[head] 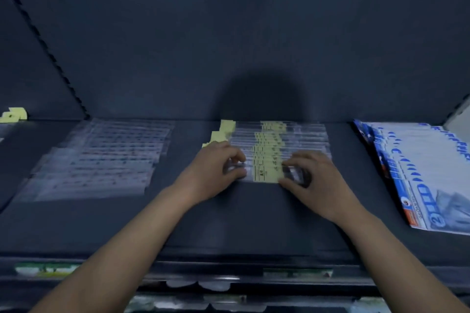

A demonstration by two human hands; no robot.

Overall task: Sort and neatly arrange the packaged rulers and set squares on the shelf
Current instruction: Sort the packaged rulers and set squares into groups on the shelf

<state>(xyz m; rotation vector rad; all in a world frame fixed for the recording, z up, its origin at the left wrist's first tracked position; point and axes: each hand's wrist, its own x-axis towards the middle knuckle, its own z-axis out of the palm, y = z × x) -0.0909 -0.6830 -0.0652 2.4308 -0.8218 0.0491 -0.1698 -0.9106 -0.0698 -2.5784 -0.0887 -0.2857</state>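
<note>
Pinches front ruler pack [265,176] at both ends, with left hand [216,168] and right hand [312,178], fingers curled onto the clear sleeve. Lies flat between the fingertips, nearest of a yellow-labelled row [269,140] overlapped just beyond them. Judged well advanced: finds laid out in order that row, clear packs [101,157] well left of the fingers, and blue-and-white packs [419,173] well right. Left to do, apparently: squaring this front pack. Rests on dark shelf [241,223], dimly lit, against dark back panel [229,33].
</note>
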